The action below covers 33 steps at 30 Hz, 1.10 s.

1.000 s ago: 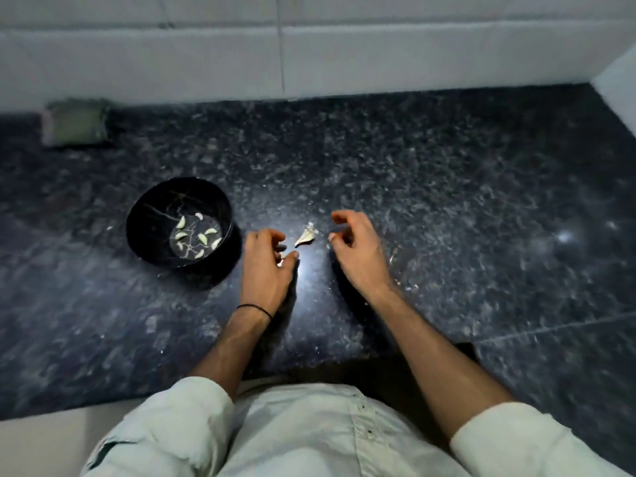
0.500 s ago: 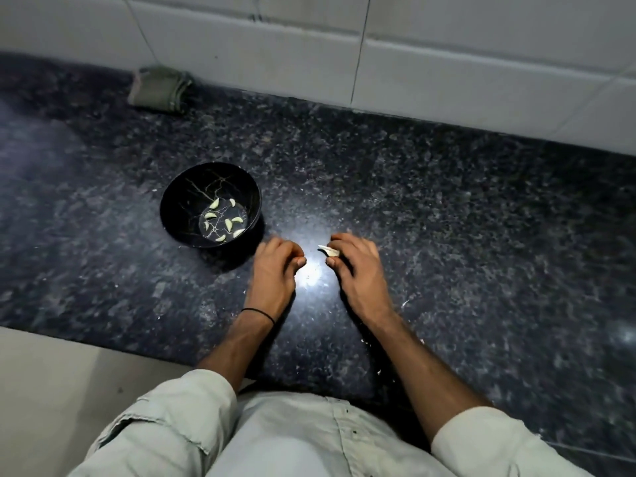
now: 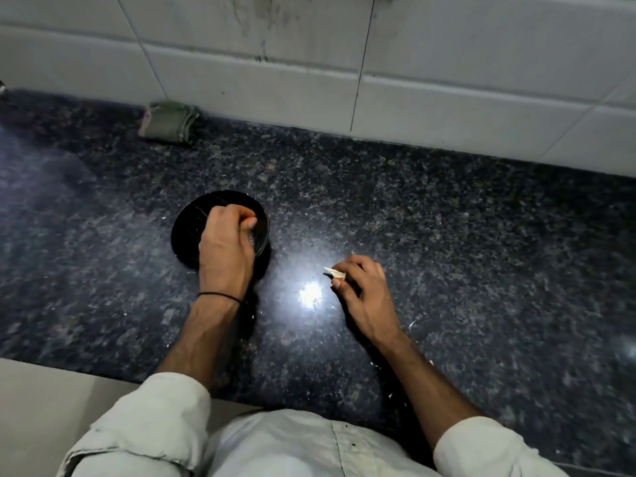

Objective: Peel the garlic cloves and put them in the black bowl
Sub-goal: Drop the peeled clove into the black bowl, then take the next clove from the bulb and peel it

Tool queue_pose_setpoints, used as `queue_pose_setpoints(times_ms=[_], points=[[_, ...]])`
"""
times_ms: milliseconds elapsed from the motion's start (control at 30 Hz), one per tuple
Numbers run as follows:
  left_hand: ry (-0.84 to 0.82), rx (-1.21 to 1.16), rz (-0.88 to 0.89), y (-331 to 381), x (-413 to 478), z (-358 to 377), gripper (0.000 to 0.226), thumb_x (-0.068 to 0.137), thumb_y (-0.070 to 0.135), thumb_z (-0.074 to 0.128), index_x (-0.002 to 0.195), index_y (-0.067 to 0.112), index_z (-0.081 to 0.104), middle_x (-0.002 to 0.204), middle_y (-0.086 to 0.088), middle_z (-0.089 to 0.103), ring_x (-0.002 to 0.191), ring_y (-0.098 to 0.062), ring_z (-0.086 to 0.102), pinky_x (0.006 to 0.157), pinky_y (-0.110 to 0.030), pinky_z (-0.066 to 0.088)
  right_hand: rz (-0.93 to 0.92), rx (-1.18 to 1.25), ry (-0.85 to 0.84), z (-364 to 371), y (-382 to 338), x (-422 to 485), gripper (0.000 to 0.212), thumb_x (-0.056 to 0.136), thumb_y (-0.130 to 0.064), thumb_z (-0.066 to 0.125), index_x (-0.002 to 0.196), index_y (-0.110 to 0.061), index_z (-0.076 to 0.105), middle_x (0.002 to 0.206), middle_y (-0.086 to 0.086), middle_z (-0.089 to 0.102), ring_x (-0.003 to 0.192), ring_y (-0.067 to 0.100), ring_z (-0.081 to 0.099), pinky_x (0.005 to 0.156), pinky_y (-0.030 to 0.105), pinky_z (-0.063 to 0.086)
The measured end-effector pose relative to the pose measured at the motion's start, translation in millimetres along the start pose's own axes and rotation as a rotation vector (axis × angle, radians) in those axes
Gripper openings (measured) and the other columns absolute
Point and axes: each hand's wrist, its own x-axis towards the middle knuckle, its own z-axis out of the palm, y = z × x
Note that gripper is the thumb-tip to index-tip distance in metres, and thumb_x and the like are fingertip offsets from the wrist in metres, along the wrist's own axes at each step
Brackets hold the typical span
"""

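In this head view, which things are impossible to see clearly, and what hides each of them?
- Inside of the black bowl: head view, the left hand covers it, so no cloves can be counted.
- Left hand's fingers: curled over the bowl; whether they hold a clove is hidden.
- Pale piece pinched by the right hand: too small and bright to tell peel from clove.

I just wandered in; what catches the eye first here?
Two bare hands over a dark speckled counter: the left hand hangs curled over the black bowl, and the right hand pinches a pale garlic piece. A bright glare spot shines between them; a folded green cloth lies by the tiled wall.
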Motion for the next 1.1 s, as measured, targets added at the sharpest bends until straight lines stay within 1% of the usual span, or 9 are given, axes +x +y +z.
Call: queue_pose_setpoints(times_ms=[100,267,400,500,600,667,767,933,1100], points=[[-0.186,0.188,-0.105,-17.1,4.9,3.2,0.015,0.097,0.005,0.053,0.103,0.004,0.067,0.105,-0.019,0.061,0.093,-0.041,0.059,0.079,-0.047,0.045,0.041,-0.001,-0.009,0.5,-0.3,-0.5,0.021,0.092,-0.026,0.063,0.11,-0.017,0.068,0.107,-0.007,0.048,0.106,0.012,0.048,0.09,0.02,0.04],[-0.281,0.192,-0.153,-23.9,4.9,0.0,0.019,0.099,0.014,0.051,0.11,0.013,0.066,0.099,-0.02,0.07,0.092,-0.043,0.065,0.08,-0.051,0.054,0.065,-0.008,-0.028,-0.5,-4.0,1.3,0.023,0.088,-0.026,0.063,0.108,-0.016,0.071,0.1,-0.008,0.048,0.1,0.012,0.05,0.087,0.023,0.042],[-0.289,0.192,-0.13,-24.7,3.2,-1.4,0.021,0.1,0.02,0.05,0.114,0.015,0.065,0.097,-0.02,0.07,0.091,-0.043,0.065,0.077,-0.049,0.054,0.123,0.124,0.035,-2.3,-11.6,0.5,0.014,0.089,-0.012,0.069,0.102,-0.012,0.074,0.096,-0.009,0.054,0.094,0.008,0.054,0.081,0.014,0.041],[-0.137,0.109,0.036,-14.5,-2.9,-4.4,0.022,0.097,0.01,0.055,0.116,0.003,0.064,0.105,-0.019,0.068,0.101,-0.038,0.06,0.09,-0.043,0.046,0.172,0.254,0.108,-3.5,-18.4,-4.9,0.013,0.089,-0.007,0.071,0.099,-0.012,0.075,0.096,-0.001,0.063,0.092,0.008,0.06,0.082,0.014,0.043],[-0.107,-0.062,0.187,20.0,-28.3,1.2,0.017,0.097,0.008,0.061,0.112,0.004,0.066,0.103,-0.01,0.067,0.097,-0.025,0.056,0.09,-0.025,0.037,0.228,0.401,0.186,-3.6,-29.5,-11.7,0.013,0.088,-0.007,0.072,0.099,-0.012,0.078,0.095,0.003,0.068,0.093,0.012,0.064,0.083,0.017,0.046],[-0.294,-0.282,0.085,37.5,-47.2,17.9,0.015,0.098,0.02,0.063,0.111,0.015,0.068,0.103,0.0,0.068,0.092,-0.016,0.06,0.089,-0.026,0.046,0.268,0.488,0.233,-3.0,-40.0,-14.7,0.014,0.088,-0.005,0.071,0.098,-0.01,0.079,0.094,0.005,0.07,0.092,0.013,0.067,0.081,0.018,0.05],[-0.545,-0.588,-0.254,47.1,-65.3,39.4,0.015,0.093,0.037,0.067,0.104,0.028,0.07,0.098,0.006,0.072,0.087,-0.015,0.07,0.078,-0.049,0.06,0.312,0.547,0.288,0.7,-49.4,-19.4,0.014,0.087,-0.002,0.07,0.094,-0.01,0.079,0.09,0.003,0.072,0.089,0.015,0.069,0.083,0.027,0.055],[-0.533,-0.735,-0.4,42.1,-72.5,54.0,0.014,0.09,0.013,0.071,0.095,0.024,0.078,0.094,0.002,0.077,0.091,-0.019,0.073,0.087,-0.052,0.058,0.46,0.732,0.337,1.4,-57.9,-30.3,0.008,0.085,-0.004,0.073,0.091,-0.006,0.078,0.086,0.013,0.076,0.081,0.024,0.073,0.078,0.043,0.057],[-0.557,-0.806,-0.46,40.3,-83.6,62.8,0.017,0.089,0.007,0.071,0.091,0.022,0.079,0.094,-0.003,0.077,0.093,-0.025,0.073,0.089,-0.055,0.057,0.499,0.71,0.29,-5.2,-57.0,-40.0,0.008,0.091,-0.004,0.067,0.086,-0.004,0.074,0.078,0.012,0.074,0.074,0.021,0.071,0.073,0.041,0.058]])
